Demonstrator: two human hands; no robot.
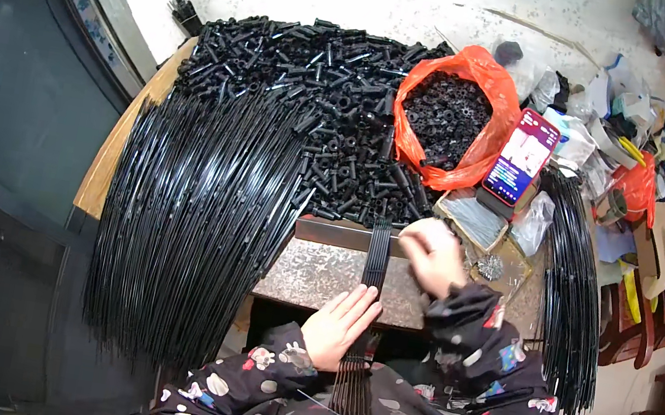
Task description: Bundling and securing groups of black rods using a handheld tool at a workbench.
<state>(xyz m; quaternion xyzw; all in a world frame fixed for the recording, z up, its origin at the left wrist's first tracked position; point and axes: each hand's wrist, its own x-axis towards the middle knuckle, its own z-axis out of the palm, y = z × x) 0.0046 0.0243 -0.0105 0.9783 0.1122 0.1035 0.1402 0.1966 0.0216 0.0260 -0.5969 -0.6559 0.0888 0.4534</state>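
Thin black rods point(376, 263) lie in a flat, parallel row across the worktop point(313, 273). Left hand point(338, 330): fingers extended, close together, over the rods. Right hand point(438, 262): blurred; grip cannot be determined.

"What carries everything here?"

"A worn desk point(312, 279) with a mottled grey-brown top and a pale wooden edge point(105, 161) at the left."

"And on it?"

"A broad heap of short black tubes point(302, 71) spreads over the back, with a straight dark bar point(335, 233) along its front. At the left, a thick sheaf of long, glossy black rods point(183, 209) droops over the near edge."

"To the right?"

"An open orange-red plastic bag point(505, 96) full of small black pieces point(445, 112). A flat row of thin black rods point(377, 259) crosses the bare front strip."
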